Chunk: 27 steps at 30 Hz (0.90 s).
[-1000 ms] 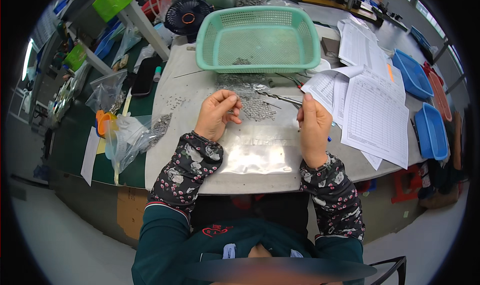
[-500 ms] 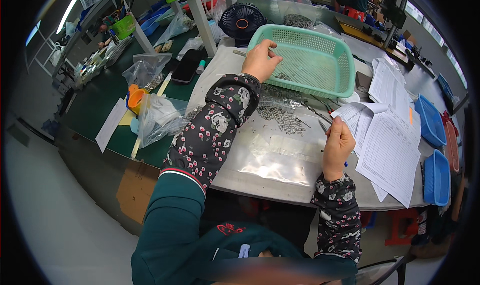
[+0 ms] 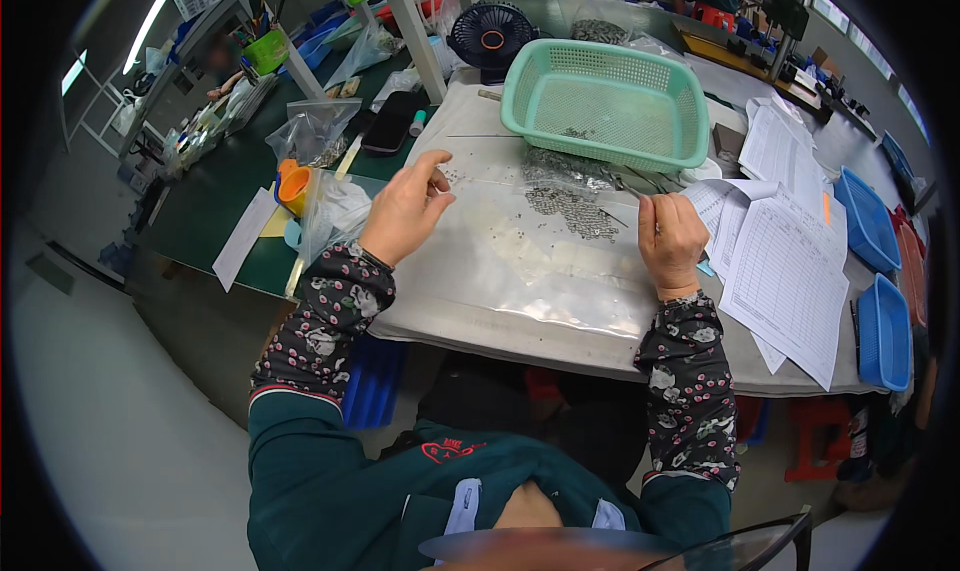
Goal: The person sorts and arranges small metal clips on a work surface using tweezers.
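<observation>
My left hand [image 3: 408,209] hovers over the left side of the work surface, fingers curved and thumb held apart, with nothing visible in it. A few tiny pieces lie just beyond its fingertips. On the right, the fingers of my right hand [image 3: 672,236] are closed around a slim tool, mostly hidden by the hand; its exact kind cannot be made out. Small metal parts [image 3: 572,213] are spread in a patch on the clear plastic sheet [image 3: 540,306], left of my right hand. Behind them stands a mint-green plastic basket [image 3: 605,153], with a few small parts showing inside.
A black fan [image 3: 492,39] stands behind the basket. Printed sheets [image 3: 785,281] lie to the right, beside blue trays [image 3: 884,331]. At left are a phone [image 3: 394,123], a glue stick [image 3: 418,123], plastic bags [image 3: 335,216] and an orange cup [image 3: 293,186].
My left hand has moved from the basket's left rim back toward me and to the left. My right hand has shifted slightly away from me, still closed. The view has also shifted a little.
</observation>
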Tool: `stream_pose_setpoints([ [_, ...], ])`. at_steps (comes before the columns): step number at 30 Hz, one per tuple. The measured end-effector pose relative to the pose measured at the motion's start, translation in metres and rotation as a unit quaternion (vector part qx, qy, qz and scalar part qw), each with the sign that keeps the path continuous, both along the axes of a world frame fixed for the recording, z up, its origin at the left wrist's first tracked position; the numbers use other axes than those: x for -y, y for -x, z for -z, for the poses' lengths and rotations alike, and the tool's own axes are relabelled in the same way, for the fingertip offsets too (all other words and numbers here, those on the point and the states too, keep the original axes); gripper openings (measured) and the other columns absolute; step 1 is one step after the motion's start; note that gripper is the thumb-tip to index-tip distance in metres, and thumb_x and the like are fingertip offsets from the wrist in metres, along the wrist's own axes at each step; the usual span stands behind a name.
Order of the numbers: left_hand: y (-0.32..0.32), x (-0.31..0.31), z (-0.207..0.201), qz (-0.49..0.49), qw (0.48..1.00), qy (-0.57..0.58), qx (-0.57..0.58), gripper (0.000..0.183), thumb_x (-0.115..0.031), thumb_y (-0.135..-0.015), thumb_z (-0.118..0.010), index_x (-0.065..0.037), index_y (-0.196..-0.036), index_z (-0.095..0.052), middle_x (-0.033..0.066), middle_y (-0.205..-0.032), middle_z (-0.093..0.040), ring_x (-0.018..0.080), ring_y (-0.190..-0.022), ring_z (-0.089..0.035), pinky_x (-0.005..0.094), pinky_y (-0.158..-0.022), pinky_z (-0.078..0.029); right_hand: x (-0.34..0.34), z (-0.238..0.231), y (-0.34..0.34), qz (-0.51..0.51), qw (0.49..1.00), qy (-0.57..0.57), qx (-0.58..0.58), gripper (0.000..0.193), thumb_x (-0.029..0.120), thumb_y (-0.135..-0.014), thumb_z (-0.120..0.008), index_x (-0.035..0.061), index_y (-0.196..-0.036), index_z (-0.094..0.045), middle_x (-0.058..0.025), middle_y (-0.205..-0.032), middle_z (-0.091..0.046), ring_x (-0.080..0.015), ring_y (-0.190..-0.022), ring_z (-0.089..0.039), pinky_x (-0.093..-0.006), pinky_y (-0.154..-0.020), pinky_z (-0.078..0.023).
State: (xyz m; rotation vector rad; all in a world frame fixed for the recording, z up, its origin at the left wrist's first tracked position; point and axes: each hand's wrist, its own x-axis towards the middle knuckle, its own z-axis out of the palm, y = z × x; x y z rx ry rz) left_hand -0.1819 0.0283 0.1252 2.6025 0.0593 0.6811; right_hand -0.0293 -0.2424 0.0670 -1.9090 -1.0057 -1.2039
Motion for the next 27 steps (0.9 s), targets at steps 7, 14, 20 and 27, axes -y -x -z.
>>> stream_pose_setpoints([
  [7,-0.074,-0.122,-0.033,-0.089,0.985,-0.147,-0.006,0.026,0.006,-0.074,-0.045,-0.004,-0.099,-0.044,0.0099,-0.098,-0.061,0.0303,-0.098,-0.052,0.0380,-0.085,-0.041,-0.006,0.004,-0.019,-0.001,1.000,0.015,-0.018,0.017,0.007,-0.075,-0.063,0.0055,-0.065,-0.050,-0.0071,-0.058,-0.045,-0.0237,-0.053,-0.048,-0.0337,-0.046,-0.036],
  [14,-0.198,-0.253,0.028,-0.117,0.974,-0.135,-0.142,0.035,0.008,-0.070,-0.043,-0.007,-0.101,-0.041,0.0075,-0.108,-0.059,0.0320,-0.109,-0.045,0.0417,-0.089,-0.037,-0.046,0.019,-0.058,-0.041,0.995,0.035,-0.090,0.010,0.001,-0.071,-0.062,0.0022,-0.066,-0.053,-0.0090,-0.059,-0.048,-0.0260,-0.052,-0.048,-0.0344,-0.047,-0.035],
  [20,-0.283,-0.326,0.087,-0.132,0.960,-0.128,-0.210,0.037,0.008,-0.070,-0.044,-0.009,-0.102,-0.042,0.0052,-0.112,-0.058,0.0302,-0.111,-0.044,0.0446,-0.091,-0.034,-0.082,0.036,-0.097,-0.045,0.988,0.072,-0.131,0.008,0.002,-0.071,-0.060,0.0017,-0.066,-0.054,-0.0091,-0.059,-0.050,-0.0250,-0.051,-0.047,-0.0337,-0.046,-0.034],
  [27,-0.324,-0.359,0.120,-0.150,0.951,-0.130,-0.236,0.036,0.007,-0.071,-0.044,-0.010,-0.103,-0.041,0.0025,-0.118,-0.055,0.0278,-0.119,-0.039,0.0562,-0.096,-0.021,-0.105,0.054,-0.120,-0.021,0.983,0.083,-0.163,0.010,0.005,-0.075,-0.056,0.0012,-0.067,-0.053,-0.0092,-0.057,-0.050,-0.0251,-0.049,-0.046,-0.0326,-0.045,-0.032],
])
